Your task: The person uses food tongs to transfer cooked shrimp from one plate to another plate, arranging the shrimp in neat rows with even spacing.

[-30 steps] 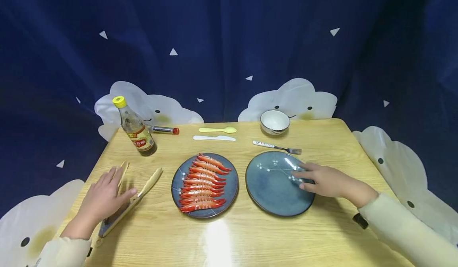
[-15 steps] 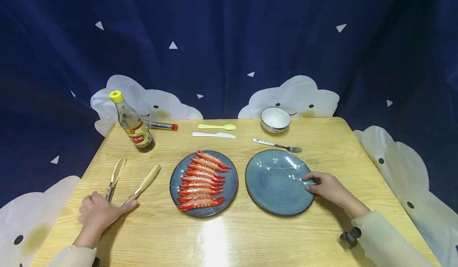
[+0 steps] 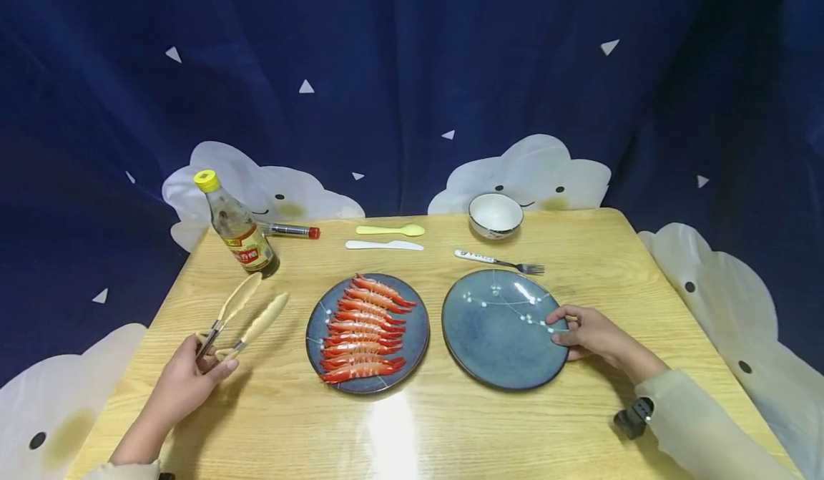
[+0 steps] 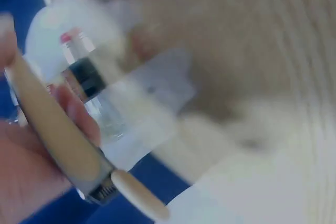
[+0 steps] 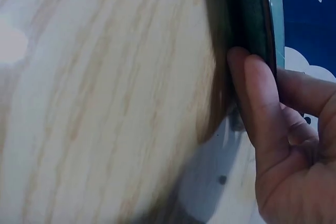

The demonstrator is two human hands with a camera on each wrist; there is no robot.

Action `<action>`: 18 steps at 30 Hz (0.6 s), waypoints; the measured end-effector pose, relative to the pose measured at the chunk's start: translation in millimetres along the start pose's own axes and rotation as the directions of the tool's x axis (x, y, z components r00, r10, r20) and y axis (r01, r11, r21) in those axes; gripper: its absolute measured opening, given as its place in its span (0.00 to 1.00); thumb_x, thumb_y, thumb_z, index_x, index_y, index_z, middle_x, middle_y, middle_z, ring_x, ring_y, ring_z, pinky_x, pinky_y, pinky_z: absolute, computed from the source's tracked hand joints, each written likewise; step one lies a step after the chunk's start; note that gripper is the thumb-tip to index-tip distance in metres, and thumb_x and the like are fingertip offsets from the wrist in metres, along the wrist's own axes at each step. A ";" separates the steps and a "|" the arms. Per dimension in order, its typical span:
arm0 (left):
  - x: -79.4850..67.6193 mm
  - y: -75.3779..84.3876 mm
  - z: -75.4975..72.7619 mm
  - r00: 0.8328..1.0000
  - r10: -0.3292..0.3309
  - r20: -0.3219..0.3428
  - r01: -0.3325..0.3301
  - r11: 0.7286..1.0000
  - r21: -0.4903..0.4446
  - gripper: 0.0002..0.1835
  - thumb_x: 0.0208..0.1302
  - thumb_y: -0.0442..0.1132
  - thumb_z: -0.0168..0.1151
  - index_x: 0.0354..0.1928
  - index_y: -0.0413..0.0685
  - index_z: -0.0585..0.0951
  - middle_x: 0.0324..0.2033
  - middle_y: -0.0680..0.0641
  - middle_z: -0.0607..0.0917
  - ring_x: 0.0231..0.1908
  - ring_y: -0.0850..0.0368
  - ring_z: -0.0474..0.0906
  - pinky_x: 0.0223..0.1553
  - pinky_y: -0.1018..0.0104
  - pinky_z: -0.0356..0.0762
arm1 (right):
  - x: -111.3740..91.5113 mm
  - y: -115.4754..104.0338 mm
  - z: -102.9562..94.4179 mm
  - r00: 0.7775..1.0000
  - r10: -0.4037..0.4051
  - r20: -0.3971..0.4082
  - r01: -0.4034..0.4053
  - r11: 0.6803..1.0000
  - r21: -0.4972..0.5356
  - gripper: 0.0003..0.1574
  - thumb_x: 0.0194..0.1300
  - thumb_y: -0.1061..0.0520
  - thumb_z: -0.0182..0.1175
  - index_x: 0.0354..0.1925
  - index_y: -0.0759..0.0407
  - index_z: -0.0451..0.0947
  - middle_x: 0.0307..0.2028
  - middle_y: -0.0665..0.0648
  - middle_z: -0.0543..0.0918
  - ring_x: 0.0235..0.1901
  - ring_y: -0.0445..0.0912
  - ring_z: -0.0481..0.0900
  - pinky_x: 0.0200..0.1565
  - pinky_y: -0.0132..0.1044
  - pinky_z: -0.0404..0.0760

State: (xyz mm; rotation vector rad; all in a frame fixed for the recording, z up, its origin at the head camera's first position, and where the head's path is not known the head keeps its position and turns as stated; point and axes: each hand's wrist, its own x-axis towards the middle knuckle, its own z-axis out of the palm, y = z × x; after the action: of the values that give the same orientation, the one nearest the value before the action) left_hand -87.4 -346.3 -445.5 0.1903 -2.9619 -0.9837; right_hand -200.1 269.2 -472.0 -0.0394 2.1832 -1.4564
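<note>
My left hand (image 3: 183,380) grips a pair of tongs (image 3: 225,322) with cream-coloured tips, which point away from me with their arms spread. In the left wrist view the tongs' handle (image 4: 58,124) lies across my fingers. My right hand (image 3: 592,340) pinches the right rim of a blue-green plate (image 3: 496,344) with a white blossom pattern. The right wrist view shows fingers (image 5: 262,93) pressed against the plate's underside (image 5: 252,19) and others over its rim. Beside it, a second dark blue plate (image 3: 412,351) bears a row of red shrimp (image 3: 363,330).
A sauce bottle (image 3: 241,237) with a yellow cap stands beyond the tongs, close to a red-ended tube (image 3: 292,231). Along the back of the wooden table (image 3: 309,437) lie a yellow spoon (image 3: 389,230), a white knife (image 3: 384,245) and a fork (image 3: 498,262), near a white bowl (image 3: 496,215).
My left hand has drawn back, gripped the tongs and shifted them forward and right. My right hand has moved from over the plate to its right rim and pinched it.
</note>
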 end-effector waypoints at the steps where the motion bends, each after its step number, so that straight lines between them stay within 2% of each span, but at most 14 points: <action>1: -3.9 3.9 0.5 0.999 0.048 -0.007 -0.048 0.999 0.012 0.24 0.51 0.50 0.61 0.36 0.39 0.63 0.22 0.47 0.66 0.23 0.58 0.65 0.22 0.67 0.62 | 0.6 0.1 -0.1 1.000 0.001 -0.003 -0.001 1.000 -0.007 0.24 0.52 0.64 0.60 0.47 0.68 0.65 0.20 0.55 0.69 0.19 0.44 0.74 0.23 0.40 0.76; 4: -15.9 16.0 3.4 0.985 0.175 0.003 -0.175 0.983 0.063 0.22 0.50 0.48 0.63 0.36 0.43 0.65 0.18 0.50 0.64 0.18 0.64 0.63 0.18 0.69 0.61 | 1.5 1.1 -0.5 1.000 0.014 -0.010 -0.014 1.000 -0.018 0.24 0.51 0.64 0.60 0.47 0.68 0.66 0.19 0.55 0.68 0.18 0.43 0.74 0.22 0.39 0.76; 9: -36.3 31.5 10.0 0.943 0.332 0.007 -0.326 0.920 0.216 0.27 0.42 0.52 0.68 0.43 0.52 0.69 0.24 0.56 0.71 0.18 0.70 0.63 0.19 0.70 0.62 | 3.1 1.9 1.6 0.999 0.031 -0.011 -0.031 0.999 -0.016 0.25 0.51 0.63 0.61 0.48 0.67 0.66 0.20 0.56 0.70 0.19 0.44 0.75 0.23 0.40 0.76; 11: -41.3 34.8 11.8 0.926 0.376 -0.004 -0.362 0.894 0.264 0.30 0.37 0.52 0.70 0.45 0.55 0.69 0.26 0.58 0.73 0.18 0.72 0.63 0.19 0.71 0.63 | 4.6 1.1 2.5 0.999 0.037 -0.021 -0.037 0.999 -0.015 0.26 0.51 0.63 0.61 0.48 0.66 0.66 0.20 0.56 0.69 0.19 0.44 0.75 0.23 0.40 0.76; 13: -43.7 36.6 13.2 0.909 0.416 -0.024 -0.392 0.872 0.293 0.30 0.33 0.52 0.70 0.43 0.57 0.71 0.23 0.61 0.71 0.16 0.73 0.61 0.17 0.72 0.61 | 5.4 0.6 2.8 0.999 0.039 -0.035 -0.040 0.999 -0.021 0.26 0.50 0.62 0.62 0.48 0.66 0.66 0.20 0.56 0.70 0.19 0.45 0.75 0.23 0.40 0.76; 16: -45.4 37.9 13.4 0.890 0.453 -0.051 -0.412 0.847 0.337 0.30 0.30 0.59 0.70 0.40 0.60 0.73 0.20 0.65 0.68 0.16 0.73 0.60 0.16 0.70 0.61 | 4.5 1.0 2.1 0.998 0.044 -0.049 -0.046 0.999 -0.028 0.26 0.51 0.62 0.62 0.48 0.66 0.65 0.20 0.55 0.69 0.19 0.44 0.74 0.23 0.40 0.76; 18: -46.5 38.2 12.4 0.883 0.466 -0.060 -0.415 0.834 0.363 0.29 0.29 0.65 0.67 0.37 0.62 0.74 0.19 0.67 0.65 0.15 0.72 0.60 0.16 0.70 0.60 | 3.3 1.9 1.6 0.998 0.042 -0.048 -0.044 0.999 -0.029 0.27 0.51 0.63 0.61 0.49 0.66 0.65 0.20 0.55 0.68 0.18 0.43 0.74 0.23 0.40 0.76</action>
State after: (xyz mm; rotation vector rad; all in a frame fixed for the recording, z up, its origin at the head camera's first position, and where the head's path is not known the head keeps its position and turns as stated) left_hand -46.1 -303.0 -431.5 -0.3938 -2.8119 -0.3785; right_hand -201.8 267.7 -475.3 0.0323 2.2298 -1.4149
